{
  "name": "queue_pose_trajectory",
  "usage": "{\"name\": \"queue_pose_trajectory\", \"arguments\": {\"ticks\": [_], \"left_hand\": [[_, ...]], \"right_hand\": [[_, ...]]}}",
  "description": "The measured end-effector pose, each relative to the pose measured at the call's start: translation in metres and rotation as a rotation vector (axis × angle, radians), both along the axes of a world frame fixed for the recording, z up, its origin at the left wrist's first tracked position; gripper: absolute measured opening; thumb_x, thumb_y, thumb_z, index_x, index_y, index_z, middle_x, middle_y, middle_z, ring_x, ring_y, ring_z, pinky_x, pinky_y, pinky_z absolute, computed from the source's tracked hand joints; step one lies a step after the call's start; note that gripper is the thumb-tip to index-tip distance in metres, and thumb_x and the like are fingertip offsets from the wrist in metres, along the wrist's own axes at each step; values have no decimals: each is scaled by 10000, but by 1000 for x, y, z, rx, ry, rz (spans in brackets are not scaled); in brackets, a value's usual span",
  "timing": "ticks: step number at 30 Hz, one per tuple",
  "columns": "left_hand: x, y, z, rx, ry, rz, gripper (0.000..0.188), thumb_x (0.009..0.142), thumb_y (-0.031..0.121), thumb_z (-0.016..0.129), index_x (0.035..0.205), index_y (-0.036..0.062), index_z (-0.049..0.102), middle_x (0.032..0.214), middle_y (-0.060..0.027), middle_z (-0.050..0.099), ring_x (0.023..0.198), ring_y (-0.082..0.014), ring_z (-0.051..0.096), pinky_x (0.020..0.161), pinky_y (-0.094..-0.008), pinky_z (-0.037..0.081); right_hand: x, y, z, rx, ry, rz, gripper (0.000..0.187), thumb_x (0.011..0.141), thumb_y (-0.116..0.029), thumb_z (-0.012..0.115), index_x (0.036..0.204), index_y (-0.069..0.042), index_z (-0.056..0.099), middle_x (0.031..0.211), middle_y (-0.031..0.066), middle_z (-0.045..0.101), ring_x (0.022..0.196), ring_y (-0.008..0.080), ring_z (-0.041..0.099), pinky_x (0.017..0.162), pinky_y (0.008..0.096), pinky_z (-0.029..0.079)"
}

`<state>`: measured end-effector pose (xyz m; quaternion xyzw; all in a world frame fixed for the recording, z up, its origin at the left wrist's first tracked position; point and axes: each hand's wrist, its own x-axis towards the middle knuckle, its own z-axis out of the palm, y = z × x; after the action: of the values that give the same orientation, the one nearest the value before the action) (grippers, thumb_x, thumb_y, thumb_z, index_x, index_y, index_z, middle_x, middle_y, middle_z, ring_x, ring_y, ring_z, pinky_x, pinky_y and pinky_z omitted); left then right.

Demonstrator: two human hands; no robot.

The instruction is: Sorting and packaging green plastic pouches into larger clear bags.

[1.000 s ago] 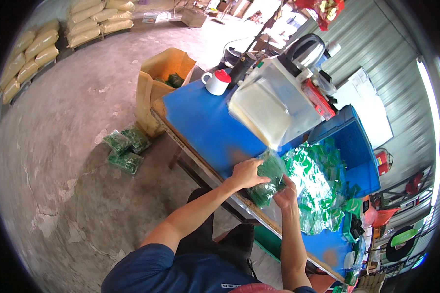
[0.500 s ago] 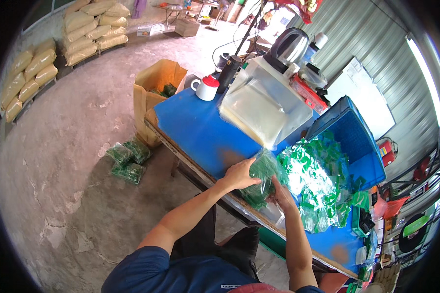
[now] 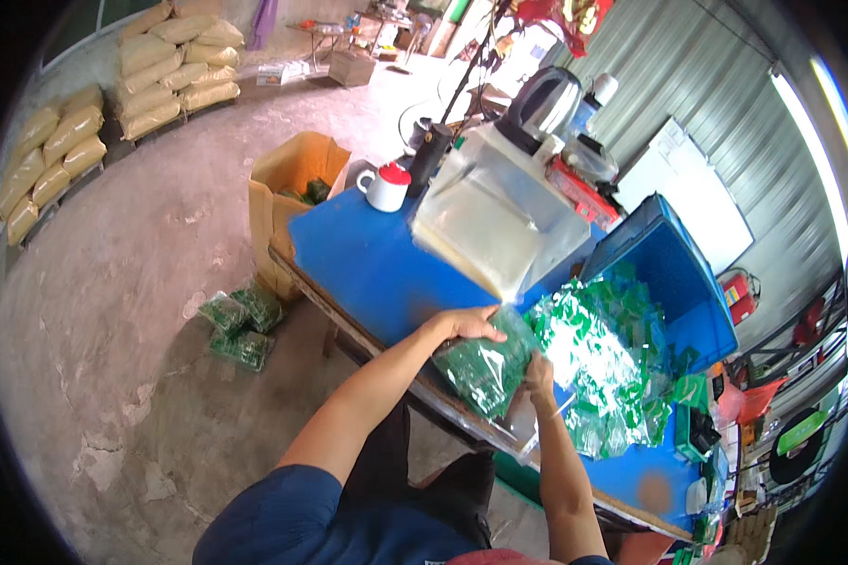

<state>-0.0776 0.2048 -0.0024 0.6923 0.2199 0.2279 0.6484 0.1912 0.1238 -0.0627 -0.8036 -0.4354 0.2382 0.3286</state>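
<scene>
A clear plastic bag point(image 3: 483, 372) full of small green packets lies tilted at the table's front edge, between my two hands. My left hand point(image 3: 471, 324) is closed on its upper left part, the thumb across the plastic. At the bag's right side, my right hand point(image 3: 539, 379) pinches the plastic; some of its fingers are hidden. Just right of it spreads a shiny heap of green and clear packets point(image 3: 612, 353), which spills from a blue crate point(image 3: 664, 250) tipped on its side. Behind the bag, a clear box point(image 3: 490, 221) holds flat plastic sheets or bags.
The blue tabletop point(image 3: 358, 250) carries a white mug with a red lid point(image 3: 386, 188), a black bottle point(image 3: 431, 158) and a kettle point(image 3: 546, 104). A tall brown paper sack point(image 3: 273, 221) stands at the table's left end. Several filled bags point(image 3: 242, 325) lie on the floor.
The filled bag has swung down and left toward the table edge, and its face now shows more. My right hand has shifted slightly down; the left stays on the bag's upper part.
</scene>
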Motion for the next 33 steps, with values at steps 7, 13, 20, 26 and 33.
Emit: {"name": "queue_pose_trajectory", "arguments": {"ticks": [7,13,20,26,33], "left_hand": [[-13,-15,-4,-123,-4,87,1043,791,328,821,1539,-28,186,1533,-196,361,1399,-266,362,1147,-357,289],[0,-12,11,-37,-83,-100,1124,746,343,851,1538,-49,155,1559,-211,307,1431,-284,317,1160,-342,277],[-24,-17,10,263,161,-72,1242,677,361,883,1556,-22,95,1589,-241,242,1451,-283,294,1176,-346,265],[-26,20,23,386,299,-209,1134,651,440,875,1522,7,291,1482,-225,446,1374,-293,431,1128,-343,345],[28,-65,58,780,604,116,1020,834,644,632,1565,91,186,1548,-246,317,1437,-444,283,1126,-695,171]], "right_hand": [[-27,-48,53,82,329,68,504,1028,-464,445,770,-52,580,617,14,516,498,191,486,452,350,379],[-71,-65,48,362,339,16,436,1030,-467,469,775,-117,516,561,-58,397,391,65,307,359,261,240],[-86,-104,73,7,899,-31,433,1022,-473,492,846,-84,560,562,6,466,533,142,505,498,288,419],[-98,-122,43,18,1364,337,432,1057,-437,404,1115,-42,569,1074,165,682,971,286,687,791,354,554],[-125,-129,33,-126,1120,485,366,1055,-298,468,1239,16,510,1155,206,657,1026,277,665,875,384,550]]}}
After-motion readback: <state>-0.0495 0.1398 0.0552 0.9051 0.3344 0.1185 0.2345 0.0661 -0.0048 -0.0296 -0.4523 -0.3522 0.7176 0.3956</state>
